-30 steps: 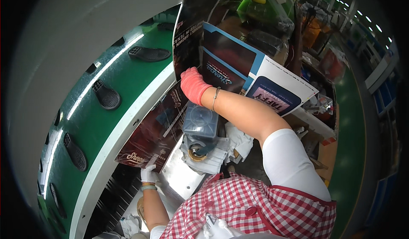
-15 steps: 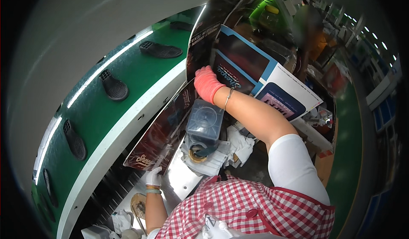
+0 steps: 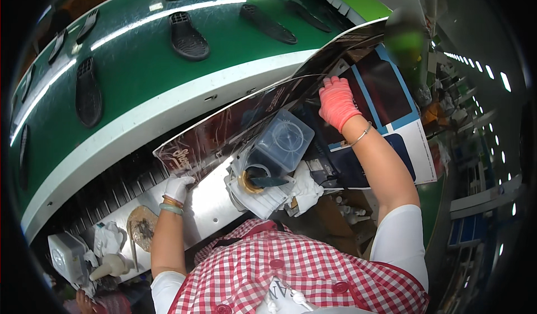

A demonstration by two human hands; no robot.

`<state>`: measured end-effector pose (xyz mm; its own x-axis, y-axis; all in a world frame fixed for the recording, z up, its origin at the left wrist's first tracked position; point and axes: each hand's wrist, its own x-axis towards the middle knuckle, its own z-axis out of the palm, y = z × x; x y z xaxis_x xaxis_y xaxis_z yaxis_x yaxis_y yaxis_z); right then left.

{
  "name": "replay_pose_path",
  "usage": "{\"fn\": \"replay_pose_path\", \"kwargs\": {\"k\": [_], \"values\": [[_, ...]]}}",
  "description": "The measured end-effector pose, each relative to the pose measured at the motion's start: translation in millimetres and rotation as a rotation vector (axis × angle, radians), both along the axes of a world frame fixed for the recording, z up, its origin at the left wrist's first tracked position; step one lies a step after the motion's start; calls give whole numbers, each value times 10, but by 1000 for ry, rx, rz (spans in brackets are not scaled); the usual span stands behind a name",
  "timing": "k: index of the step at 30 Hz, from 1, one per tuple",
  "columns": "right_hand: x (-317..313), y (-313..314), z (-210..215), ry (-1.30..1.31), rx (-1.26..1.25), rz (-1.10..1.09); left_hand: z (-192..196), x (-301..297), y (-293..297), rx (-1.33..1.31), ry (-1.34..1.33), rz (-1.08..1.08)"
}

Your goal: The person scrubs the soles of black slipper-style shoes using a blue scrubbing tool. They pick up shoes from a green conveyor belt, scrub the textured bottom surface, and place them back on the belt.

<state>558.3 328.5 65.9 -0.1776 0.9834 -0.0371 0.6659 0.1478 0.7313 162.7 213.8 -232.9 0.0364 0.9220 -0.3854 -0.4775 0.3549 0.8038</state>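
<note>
A long dark printed board [image 3: 224,135] with a glossy, creased face stands on edge along the side of the conveyor. In a white glove, my left hand [image 3: 179,187] pinches the lower corner at its left end. My right hand [image 3: 339,102], in a coral glove, is closed at the board's far right part, fingers curled at the top; exactly what is in them is partly hidden. Beside that hand is a blue, dark and white printed panel [image 3: 372,93]. A clear plastic box [image 3: 284,135] stands between my arms, with a brown tape roll [image 3: 250,183] just in front.
Black shoe soles [image 3: 189,37] lie on the green conveyor belt [image 3: 131,82] beyond the white rail [image 3: 131,121]. White cloths [image 3: 305,188] rest near the box. At lower left are a round brown-rimmed dish [image 3: 142,227], a white bottle [image 3: 109,266] and a white container [image 3: 66,255].
The view has turned, so more of the belt and soles shows. Both hands remain at the board, which now runs more crosswise in the view.
</note>
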Motion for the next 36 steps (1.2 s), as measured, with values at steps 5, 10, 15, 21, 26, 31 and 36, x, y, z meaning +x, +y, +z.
{"fn": "replay_pose_path", "kwargs": {"k": [5,10,15,21,26,31,36], "values": [[-65,-165,29,26,-23,57,235,40,-27,9,42,-12],[-4,-262,-137,86,-45,69,396,93,-127,13,-2,-71],[-24,-314,-216,178,-53,89,531,175,-224,146,28,-23],[-54,-370,-243,231,-24,87,199,94,-147,49,22,-65],[-43,-456,-215,267,-49,17,293,170,-130,31,-28,-22],[9,-603,-135,288,6,40,98,57,-65,-9,57,-122],[32,-856,-80,380,77,78,22,16,-14,4,78,-106]]}}
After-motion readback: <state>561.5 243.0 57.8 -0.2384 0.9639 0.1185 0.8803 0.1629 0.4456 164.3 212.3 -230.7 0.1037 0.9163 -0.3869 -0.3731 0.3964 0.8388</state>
